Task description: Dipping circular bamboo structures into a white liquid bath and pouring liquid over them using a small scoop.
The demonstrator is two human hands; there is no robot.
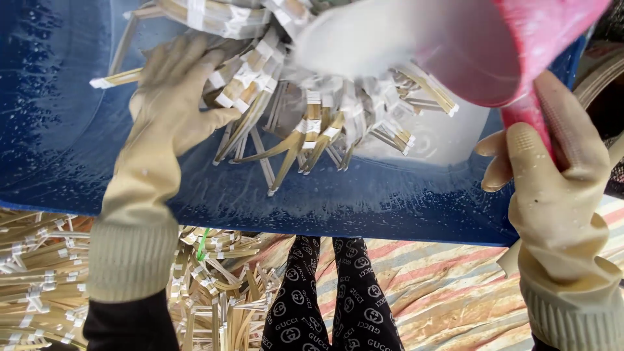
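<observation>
Two gloved hands work apart: left hand (172,97) presses half-coated stick bundles (305,123) in the blue tub (58,130), right hand (543,166) clamps the tipped pink scoop (494,52).

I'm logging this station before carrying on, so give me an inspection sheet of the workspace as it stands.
Surface: blue tub, wet inside, milky liquid pooled at its far side.
Job's things: taped bundles of tan strips heaped in the tub; red scoop tipped over them, pouring white liquid.
Clutter: more strip bundles on the floor below the tub.
Grippers: left hand, gloved, pressing on the bundles; right hand, gloved, gripping the scoop handle.
Cables: nothing seen.
Surroundings: striped sheet on the floor; person's patterned legs.
</observation>
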